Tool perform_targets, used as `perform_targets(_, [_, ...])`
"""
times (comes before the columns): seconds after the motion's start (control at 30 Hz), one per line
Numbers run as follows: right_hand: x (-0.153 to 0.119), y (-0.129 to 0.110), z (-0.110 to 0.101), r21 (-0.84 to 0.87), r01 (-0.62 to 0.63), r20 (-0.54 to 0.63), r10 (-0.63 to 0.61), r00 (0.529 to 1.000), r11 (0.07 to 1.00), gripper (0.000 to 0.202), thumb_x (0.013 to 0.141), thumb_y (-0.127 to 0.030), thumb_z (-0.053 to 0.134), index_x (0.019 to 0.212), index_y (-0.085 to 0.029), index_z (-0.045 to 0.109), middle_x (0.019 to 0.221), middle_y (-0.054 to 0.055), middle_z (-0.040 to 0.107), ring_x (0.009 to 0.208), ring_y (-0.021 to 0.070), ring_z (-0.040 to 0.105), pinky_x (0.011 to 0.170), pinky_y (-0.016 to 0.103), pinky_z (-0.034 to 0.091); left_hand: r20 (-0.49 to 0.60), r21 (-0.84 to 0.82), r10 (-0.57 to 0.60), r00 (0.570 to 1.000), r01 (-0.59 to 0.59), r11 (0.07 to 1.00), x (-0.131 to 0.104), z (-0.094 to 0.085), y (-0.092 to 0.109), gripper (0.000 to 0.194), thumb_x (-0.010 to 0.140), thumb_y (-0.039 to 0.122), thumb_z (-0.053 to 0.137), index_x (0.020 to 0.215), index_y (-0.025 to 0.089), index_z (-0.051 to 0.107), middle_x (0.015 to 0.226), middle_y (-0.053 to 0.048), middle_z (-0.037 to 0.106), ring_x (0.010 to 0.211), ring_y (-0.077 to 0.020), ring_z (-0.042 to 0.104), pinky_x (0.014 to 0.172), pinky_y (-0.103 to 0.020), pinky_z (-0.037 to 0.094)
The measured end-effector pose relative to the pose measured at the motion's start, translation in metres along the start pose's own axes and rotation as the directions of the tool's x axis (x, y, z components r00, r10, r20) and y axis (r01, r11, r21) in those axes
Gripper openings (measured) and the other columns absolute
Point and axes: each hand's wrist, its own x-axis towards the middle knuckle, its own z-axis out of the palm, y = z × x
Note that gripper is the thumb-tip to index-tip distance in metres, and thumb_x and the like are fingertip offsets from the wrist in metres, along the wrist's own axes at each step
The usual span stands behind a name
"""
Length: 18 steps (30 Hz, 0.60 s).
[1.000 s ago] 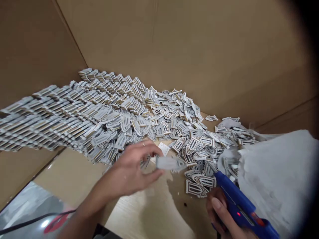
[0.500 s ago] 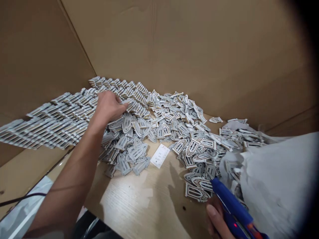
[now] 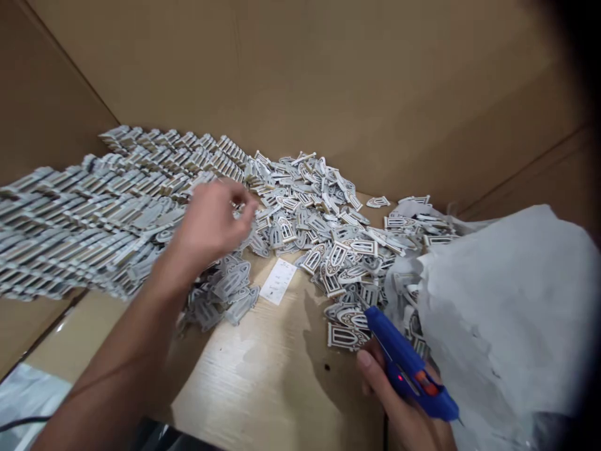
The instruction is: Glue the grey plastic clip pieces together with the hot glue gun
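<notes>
My left hand (image 3: 213, 219) hovers over the left part of the loose pile, its fingers loosely curled. A small gap shows between thumb and forefinger, and I see nothing in it. Under and beside it lie loose grey-white arched window-shaped pieces (image 3: 230, 282), several with brown scrollwork. To its left, similar pieces stand in slanted, overlapping rows (image 3: 89, 219). My right hand (image 3: 389, 391) is wrapped round a blue glue gun (image 3: 399, 357) with a small red light on its side. The gun's tip points up and left at the loose pieces (image 3: 350, 319).
Cardboard walls (image 3: 300, 81) rise behind and at the left. A white paper slip with writing (image 3: 278, 281) lies between the loose piles. At the right is a crumpled whitish plastic bag (image 3: 507, 300). A dark cable (image 3: 23, 423) runs at the lower left.
My left hand has come away from the slanted rows, toward me and over the loose pieces. The glue gun stays in my right hand, slightly turned. The view has shifted right.
</notes>
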Motion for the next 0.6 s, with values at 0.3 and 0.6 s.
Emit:
perform_targets(0.3, [-0.005, -0.01, 0.001, -0.069, -0.042, -0.101, 0.035, 0.994, 0.997, 0.027, 0.085, -0.046, 0.076, 0.077, -0.022, 0.069, 0.066, 0.002, 0.067, 0.057, 0.0192, 0.064, 0.054, 0.029, 0.054, 0.246, -0.086, 0.155, 0.957, -0.138, 0.987, -0.049, 0.044, 0.001, 0.02, 0.096, 0.024, 0.05, 0.094, 0.02, 0.07, 0.098, -0.007, 0.074, 0.095, -0.0239, 0.067, 0.089, -0.036, 0.048])
perform_targets(0.6, [-0.008, -0.004, 0.006, 0.155, -0.106, -0.044, 0.114, 0.992, 0.982, 0.025, 0.077, -0.039, 0.085, 0.087, -0.02, 0.072, 0.072, 0.003, 0.068, 0.061, 0.0197, 0.064, 0.055, 0.03, 0.054, 0.652, -0.034, -0.002, 0.758, 0.032, 0.999, -0.158, 0.043, 0.005, 0.014, 0.098, 0.022, 0.05, 0.102, 0.022, 0.063, 0.104, -0.01, 0.07, 0.096, -0.0298, 0.068, 0.081, -0.041, 0.048])
